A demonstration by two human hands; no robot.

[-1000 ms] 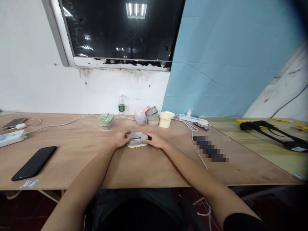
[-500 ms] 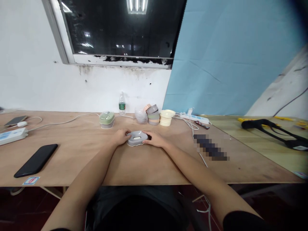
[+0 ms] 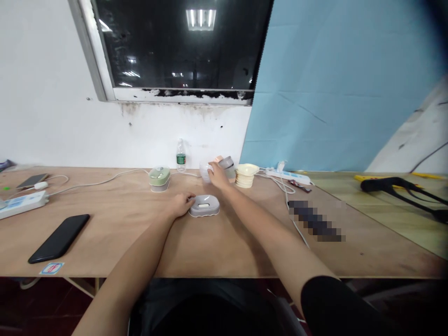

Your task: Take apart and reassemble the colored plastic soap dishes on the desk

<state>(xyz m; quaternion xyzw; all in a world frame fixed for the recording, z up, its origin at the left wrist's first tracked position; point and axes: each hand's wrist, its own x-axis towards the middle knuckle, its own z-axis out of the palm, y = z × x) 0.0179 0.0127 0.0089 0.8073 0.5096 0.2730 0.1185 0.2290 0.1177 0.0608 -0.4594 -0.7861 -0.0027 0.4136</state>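
A grey oval plastic box point(image 3: 209, 211) with a slot in its top sits on the wooden table. My left hand point(image 3: 182, 204) rests at its left side, fingertips touching the rim without being wrapped round it. Farther back, my right hand point(image 3: 218, 176) has its fingers on a stack of clear plastic covers point(image 3: 204, 171), closed at the rim of one. Beside that hand stand grey and green oval parts point(image 3: 229, 164), partly hidden by it. A stack of cream-coloured trays point(image 3: 246, 176) is just to their right.
A green-and-grey lidded box point(image 3: 159, 179) and a water bottle point(image 3: 181, 157) stand near the wall. A black phone point(image 3: 59, 238) lies at left. Power strips point(image 3: 290, 176) with white cables lie at both sides. At far right rests a black strap-like frame point(image 3: 395, 189).
My right hand has let go of the grey box and moved back to the clear covers. My left hand stays beside the box. The whole view has shifted slightly.
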